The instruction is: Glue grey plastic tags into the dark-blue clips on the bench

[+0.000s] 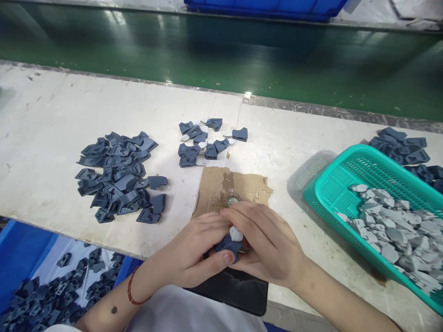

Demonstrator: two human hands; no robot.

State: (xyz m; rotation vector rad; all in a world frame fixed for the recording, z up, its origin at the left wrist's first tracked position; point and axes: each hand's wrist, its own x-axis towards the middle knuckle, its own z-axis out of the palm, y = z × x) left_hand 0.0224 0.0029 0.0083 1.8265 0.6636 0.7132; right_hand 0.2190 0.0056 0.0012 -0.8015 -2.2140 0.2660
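Both hands meet just in front of a piece of brown cardboard (211,186). My left hand (199,249) is closed round a dark blue-grey plastic part (228,246), its thumb pressed along the front. A small white plastic piece (236,234) sits against the top of that part. My right hand (268,242) wraps over from the other side, its fingers round the white piece and the part; its fingertips are partly hidden. Beyond the fingers, a small round shiny object (231,201) rests on the wet-looking cardboard.
Loose dark parts (117,170) are heaped at left, with several dark-and-white pieces (197,140) behind the cardboard. A green basket (332,184) of light grey pieces stands right, more dark parts (398,145) behind it. A blue bin (20,258) is lower left; a green conveyor (155,55) runs behind.
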